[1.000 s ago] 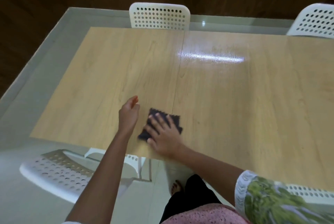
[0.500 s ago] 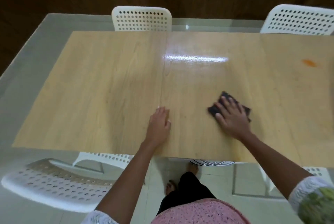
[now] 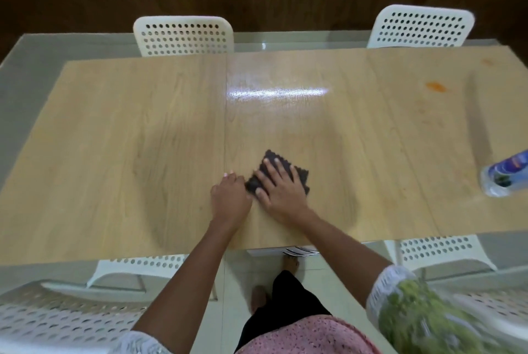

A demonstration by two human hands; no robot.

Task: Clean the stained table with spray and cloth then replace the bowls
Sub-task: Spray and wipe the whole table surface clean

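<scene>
A dark cloth (image 3: 300,175) lies flat on the wooden table (image 3: 143,139) near its front edge. My right hand (image 3: 278,189) presses on the cloth with fingers spread straight. My left hand (image 3: 230,199) rests on the table just left of the cloth, its fingers touching the cloth's left edge. An orange stain (image 3: 435,86) marks the table at the far right. A spray bottle (image 3: 504,173) lies at the right edge of view. No bowls are in sight.
Two white perforated chairs (image 3: 183,36) (image 3: 420,26) stand behind the table. More white chairs (image 3: 437,250) (image 3: 57,316) sit along the near side. My feet (image 3: 290,263) stand on the grey floor below the table edge.
My right hand slid the cloth right, then back left toward the middle. My left hand now meets the cloth's edge. The view shifted right, bringing the spray bottle in.
</scene>
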